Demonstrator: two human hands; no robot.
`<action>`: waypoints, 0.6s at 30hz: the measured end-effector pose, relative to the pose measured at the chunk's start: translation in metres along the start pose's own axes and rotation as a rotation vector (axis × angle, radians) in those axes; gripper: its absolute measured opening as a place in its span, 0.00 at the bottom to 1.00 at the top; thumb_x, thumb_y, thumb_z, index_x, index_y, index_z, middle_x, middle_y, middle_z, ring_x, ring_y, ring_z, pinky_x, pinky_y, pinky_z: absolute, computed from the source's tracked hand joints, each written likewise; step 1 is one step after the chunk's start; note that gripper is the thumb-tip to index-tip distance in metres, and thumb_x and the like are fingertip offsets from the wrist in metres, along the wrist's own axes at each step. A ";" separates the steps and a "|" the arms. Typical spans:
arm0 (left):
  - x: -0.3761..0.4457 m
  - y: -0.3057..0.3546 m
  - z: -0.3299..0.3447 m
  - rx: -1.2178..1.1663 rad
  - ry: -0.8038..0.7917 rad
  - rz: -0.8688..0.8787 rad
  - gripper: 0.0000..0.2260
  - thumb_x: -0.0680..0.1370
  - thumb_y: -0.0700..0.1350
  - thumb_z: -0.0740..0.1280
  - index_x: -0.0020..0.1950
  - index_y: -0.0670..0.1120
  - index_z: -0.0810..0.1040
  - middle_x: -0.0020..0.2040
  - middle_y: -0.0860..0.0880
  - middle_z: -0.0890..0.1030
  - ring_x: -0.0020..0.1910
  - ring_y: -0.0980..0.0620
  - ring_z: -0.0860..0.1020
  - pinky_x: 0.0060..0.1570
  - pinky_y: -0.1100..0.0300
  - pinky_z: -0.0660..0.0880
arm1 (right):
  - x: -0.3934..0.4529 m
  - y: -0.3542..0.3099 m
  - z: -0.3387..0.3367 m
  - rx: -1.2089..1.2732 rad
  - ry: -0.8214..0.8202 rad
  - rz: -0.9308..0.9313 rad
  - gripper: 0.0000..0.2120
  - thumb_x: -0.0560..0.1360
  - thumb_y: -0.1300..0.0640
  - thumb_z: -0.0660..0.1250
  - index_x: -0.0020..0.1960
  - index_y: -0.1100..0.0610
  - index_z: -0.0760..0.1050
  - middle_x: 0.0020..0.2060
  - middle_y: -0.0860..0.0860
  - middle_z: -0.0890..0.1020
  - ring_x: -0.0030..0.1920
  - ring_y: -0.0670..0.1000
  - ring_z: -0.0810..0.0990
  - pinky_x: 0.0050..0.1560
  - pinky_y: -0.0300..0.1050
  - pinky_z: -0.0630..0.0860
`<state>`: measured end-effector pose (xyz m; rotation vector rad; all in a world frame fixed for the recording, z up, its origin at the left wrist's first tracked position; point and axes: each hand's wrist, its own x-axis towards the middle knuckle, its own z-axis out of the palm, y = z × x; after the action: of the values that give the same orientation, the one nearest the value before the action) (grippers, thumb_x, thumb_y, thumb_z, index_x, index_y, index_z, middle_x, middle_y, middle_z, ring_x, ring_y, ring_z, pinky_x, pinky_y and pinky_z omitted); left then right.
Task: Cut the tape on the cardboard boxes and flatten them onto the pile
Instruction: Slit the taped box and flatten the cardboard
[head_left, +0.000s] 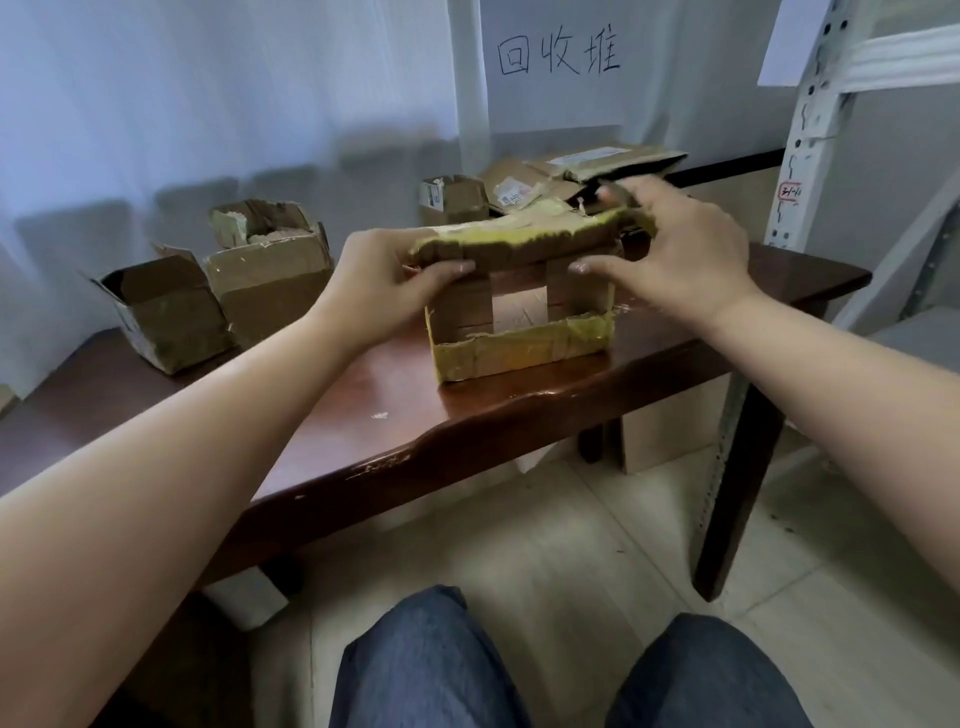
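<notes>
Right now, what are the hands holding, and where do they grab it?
Both hold the yellow-taped cardboard box by its top flap: left hand at the left end, right hand at the right end, thumbs underneath.

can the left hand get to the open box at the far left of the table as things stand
Probably yes, once it lets go: the left hand grips the taped box, and only bare table lies between it and the open box.

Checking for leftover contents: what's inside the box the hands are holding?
Through the open near side of the held box, only bare cardboard shows between two side flaps. The left hand and right hand grip the top flap, which hides the upper interior.
</notes>
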<state>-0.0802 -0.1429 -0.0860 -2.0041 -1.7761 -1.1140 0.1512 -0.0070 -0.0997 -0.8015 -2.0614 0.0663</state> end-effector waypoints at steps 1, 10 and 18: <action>0.003 -0.001 0.001 -0.040 0.010 -0.072 0.11 0.76 0.50 0.69 0.48 0.43 0.83 0.40 0.53 0.83 0.38 0.68 0.74 0.43 0.68 0.71 | -0.004 0.000 0.000 0.027 0.096 0.003 0.29 0.68 0.37 0.71 0.62 0.51 0.72 0.56 0.50 0.80 0.54 0.54 0.79 0.49 0.49 0.74; 0.014 0.001 0.010 -0.192 -0.045 -0.219 0.13 0.77 0.51 0.69 0.52 0.43 0.83 0.48 0.49 0.85 0.48 0.57 0.82 0.54 0.60 0.76 | -0.036 -0.025 0.038 -0.135 -0.370 -0.331 0.16 0.79 0.42 0.58 0.63 0.43 0.75 0.56 0.46 0.81 0.54 0.54 0.80 0.43 0.45 0.73; -0.003 0.002 0.021 -0.070 0.106 -0.152 0.10 0.75 0.50 0.70 0.49 0.43 0.79 0.41 0.53 0.80 0.41 0.59 0.78 0.45 0.57 0.77 | -0.087 -0.014 0.042 -0.096 -0.438 -0.305 0.21 0.75 0.39 0.63 0.66 0.43 0.74 0.62 0.42 0.78 0.57 0.50 0.81 0.49 0.47 0.80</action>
<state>-0.0708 -0.1325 -0.1017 -1.8359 -1.8847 -1.3188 0.1456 -0.0562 -0.1835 -0.5535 -2.5983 -0.0307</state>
